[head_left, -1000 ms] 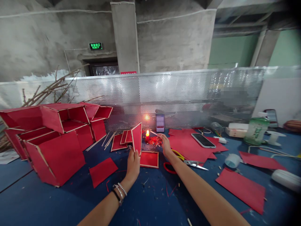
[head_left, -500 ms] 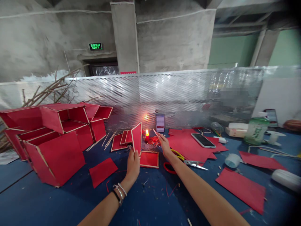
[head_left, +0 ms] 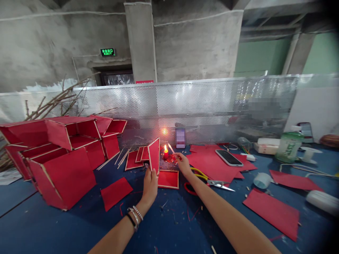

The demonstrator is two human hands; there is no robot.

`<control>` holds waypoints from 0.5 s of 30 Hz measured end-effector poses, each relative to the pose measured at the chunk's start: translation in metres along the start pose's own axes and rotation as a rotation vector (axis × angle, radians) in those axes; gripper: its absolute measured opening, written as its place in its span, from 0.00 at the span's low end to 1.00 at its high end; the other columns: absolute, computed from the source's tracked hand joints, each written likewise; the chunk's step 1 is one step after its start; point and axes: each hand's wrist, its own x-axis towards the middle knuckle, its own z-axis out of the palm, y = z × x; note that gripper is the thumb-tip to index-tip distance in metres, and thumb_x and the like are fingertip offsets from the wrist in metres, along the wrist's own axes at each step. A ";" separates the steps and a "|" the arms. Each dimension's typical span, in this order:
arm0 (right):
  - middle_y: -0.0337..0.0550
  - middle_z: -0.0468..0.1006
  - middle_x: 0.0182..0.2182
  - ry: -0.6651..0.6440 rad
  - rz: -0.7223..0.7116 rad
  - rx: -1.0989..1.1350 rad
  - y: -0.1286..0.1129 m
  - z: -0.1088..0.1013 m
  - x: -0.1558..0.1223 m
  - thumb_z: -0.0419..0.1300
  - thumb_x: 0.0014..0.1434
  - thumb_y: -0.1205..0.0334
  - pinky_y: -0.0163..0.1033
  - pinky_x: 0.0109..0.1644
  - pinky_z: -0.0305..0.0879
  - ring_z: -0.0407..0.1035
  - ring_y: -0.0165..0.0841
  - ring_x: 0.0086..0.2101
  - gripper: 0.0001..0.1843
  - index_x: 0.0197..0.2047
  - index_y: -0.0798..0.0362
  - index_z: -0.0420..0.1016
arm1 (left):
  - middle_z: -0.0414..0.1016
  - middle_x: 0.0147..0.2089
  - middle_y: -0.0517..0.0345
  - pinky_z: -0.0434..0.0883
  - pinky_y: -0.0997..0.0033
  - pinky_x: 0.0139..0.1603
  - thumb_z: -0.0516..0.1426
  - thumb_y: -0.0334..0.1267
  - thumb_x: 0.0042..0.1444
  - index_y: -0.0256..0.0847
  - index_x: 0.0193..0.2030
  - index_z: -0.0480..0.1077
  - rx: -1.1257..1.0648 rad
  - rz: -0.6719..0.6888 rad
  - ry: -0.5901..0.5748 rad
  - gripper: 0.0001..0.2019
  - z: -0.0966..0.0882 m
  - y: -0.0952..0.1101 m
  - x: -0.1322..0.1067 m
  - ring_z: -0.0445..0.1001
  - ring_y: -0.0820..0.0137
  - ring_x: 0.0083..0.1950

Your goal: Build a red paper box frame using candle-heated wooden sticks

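My left hand [head_left: 150,186] is closed on the lower edge of a red panel [head_left: 154,154] edged with thin pale sticks, which it holds upright. Another red framed panel [head_left: 168,179] lies flat on the table just right of that hand. In a pinch, my right hand [head_left: 183,165] grips a thin pale stick [head_left: 171,148]; its far tip is close to the flame of a lit red candle [head_left: 166,154]. Whether tip and flame touch I cannot tell. Red scraps lie around the candle's base. Several smaller framed panels [head_left: 131,160] are piled to the candle's left.
A large red box structure [head_left: 71,176] stands at left, with loose sticks [head_left: 122,158] beside it. Scissors [head_left: 218,184] lie by my right forearm. Red sheets [head_left: 209,160], a phone [head_left: 229,157] and a green bottle [head_left: 288,147] are at right. A perforated metal screen [head_left: 201,109] closes the back.
My right hand has moved left and slightly down, bringing the stick's tip close to the candle flame. My left hand and its panel have stayed in place.
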 end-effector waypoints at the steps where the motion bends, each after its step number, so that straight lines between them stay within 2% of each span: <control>1: 0.43 0.77 0.31 -0.017 -0.016 -0.020 0.000 0.000 -0.001 0.54 0.50 0.53 0.38 0.32 0.63 0.67 0.34 0.30 0.14 0.35 0.52 0.76 | 0.67 0.57 0.45 0.54 0.62 0.63 0.47 0.41 0.59 0.36 0.53 0.65 0.000 0.001 -0.002 0.19 0.000 0.000 0.000 0.63 0.64 0.60; 6: 0.41 0.77 0.29 -0.048 -0.004 -0.055 0.004 0.000 -0.001 0.55 0.51 0.55 0.37 0.31 0.62 0.67 0.33 0.27 0.14 0.36 0.51 0.76 | 0.69 0.56 0.45 0.56 0.60 0.62 0.47 0.41 0.58 0.37 0.52 0.66 -0.001 0.018 0.006 0.18 0.000 0.005 -0.002 0.65 0.63 0.59; 10: 0.41 0.77 0.31 -0.053 -0.001 -0.073 0.008 0.000 0.000 0.54 0.51 0.56 0.38 0.32 0.63 0.67 0.33 0.28 0.13 0.35 0.50 0.76 | 0.71 0.53 0.46 0.61 0.63 0.59 0.46 0.41 0.59 0.36 0.52 0.65 -0.031 -0.042 -0.015 0.18 0.000 0.012 -0.004 0.67 0.64 0.57; 15: 0.40 0.77 0.29 -0.067 0.033 -0.035 0.005 0.001 0.000 0.53 0.51 0.56 0.37 0.31 0.62 0.68 0.32 0.27 0.12 0.34 0.51 0.75 | 0.70 0.54 0.44 0.65 0.64 0.55 0.47 0.42 0.59 0.35 0.53 0.64 -0.055 -0.060 -0.024 0.19 0.001 0.015 -0.005 0.69 0.63 0.53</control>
